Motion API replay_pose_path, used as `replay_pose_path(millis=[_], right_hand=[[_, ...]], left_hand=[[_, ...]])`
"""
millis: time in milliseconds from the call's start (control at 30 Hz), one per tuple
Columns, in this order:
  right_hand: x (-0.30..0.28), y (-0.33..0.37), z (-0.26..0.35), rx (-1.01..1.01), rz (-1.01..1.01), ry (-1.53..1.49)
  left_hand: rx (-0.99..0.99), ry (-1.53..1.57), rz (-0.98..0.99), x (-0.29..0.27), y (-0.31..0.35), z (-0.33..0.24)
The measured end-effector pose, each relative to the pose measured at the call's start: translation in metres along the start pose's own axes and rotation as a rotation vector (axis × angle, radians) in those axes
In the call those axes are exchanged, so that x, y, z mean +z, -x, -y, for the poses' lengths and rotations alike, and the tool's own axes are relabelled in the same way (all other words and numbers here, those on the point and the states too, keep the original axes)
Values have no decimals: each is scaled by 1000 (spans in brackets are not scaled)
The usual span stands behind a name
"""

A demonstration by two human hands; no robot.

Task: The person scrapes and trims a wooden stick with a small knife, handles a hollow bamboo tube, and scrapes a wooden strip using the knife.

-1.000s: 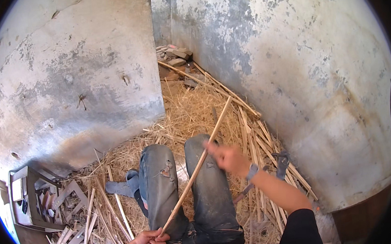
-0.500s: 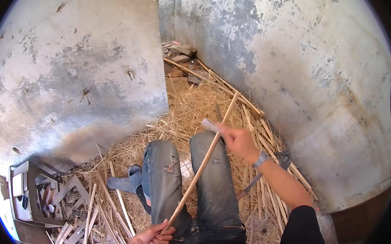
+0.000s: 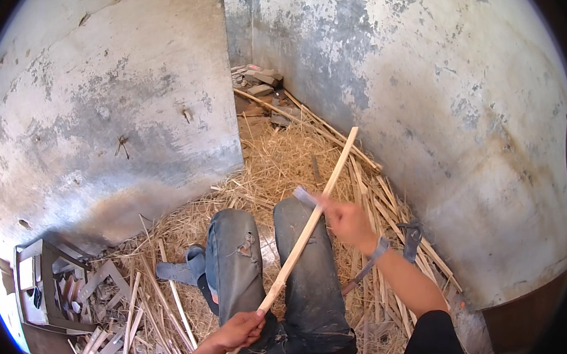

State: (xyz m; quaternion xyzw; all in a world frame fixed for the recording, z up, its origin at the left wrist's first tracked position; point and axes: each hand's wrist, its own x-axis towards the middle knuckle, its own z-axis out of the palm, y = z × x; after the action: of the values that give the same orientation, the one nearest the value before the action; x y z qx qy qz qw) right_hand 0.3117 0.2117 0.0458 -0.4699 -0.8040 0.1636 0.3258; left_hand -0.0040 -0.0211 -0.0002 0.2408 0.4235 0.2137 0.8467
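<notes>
A long, pale wooden strip (image 3: 300, 244) slants across my lap, from the lower left up toward the right wall. Near its lower end my left hand (image 3: 239, 330) is closed round it, thumb on top. Higher up, above my knee, my right hand (image 3: 348, 226) is closed beside the strip, slightly blurred. From that fist a short, flat, greyish blade (image 3: 304, 197) sticks out to the left, across the strip. The blade's handle is hidden in my fingers, and I cannot make out its exact kind. My torn jeans (image 3: 237, 264) lie beneath the strip.
Shavings (image 3: 282, 154) cover the floor ahead. Long wooden strips (image 3: 383, 262) lie along the right wall (image 3: 452, 167); more lie on the left. A broken wooden frame (image 3: 50, 288) with scraps stands at far left, near a blue slipper (image 3: 176, 272). Rubble (image 3: 261, 81) is piled in the far corner.
The strip has turned, showing a broader face, and its upper end has shifted up and right. My left hand has moved slightly up and right. My right hand stays near the same spot.
</notes>
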Motion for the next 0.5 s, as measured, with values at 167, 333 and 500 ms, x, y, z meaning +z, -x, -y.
replay_pose_path(millis=[167,333,500], right_hand=[[2,0,-18,53,-63,-37],[18,49,52,-341,237,-22],[-12,-10,-7,192,-46,-1]], left_hand=[[1,-102,-73,11,5,-16],[12,-89,-79,-1,3,-2],[200,-449,-179,0,9,2]])
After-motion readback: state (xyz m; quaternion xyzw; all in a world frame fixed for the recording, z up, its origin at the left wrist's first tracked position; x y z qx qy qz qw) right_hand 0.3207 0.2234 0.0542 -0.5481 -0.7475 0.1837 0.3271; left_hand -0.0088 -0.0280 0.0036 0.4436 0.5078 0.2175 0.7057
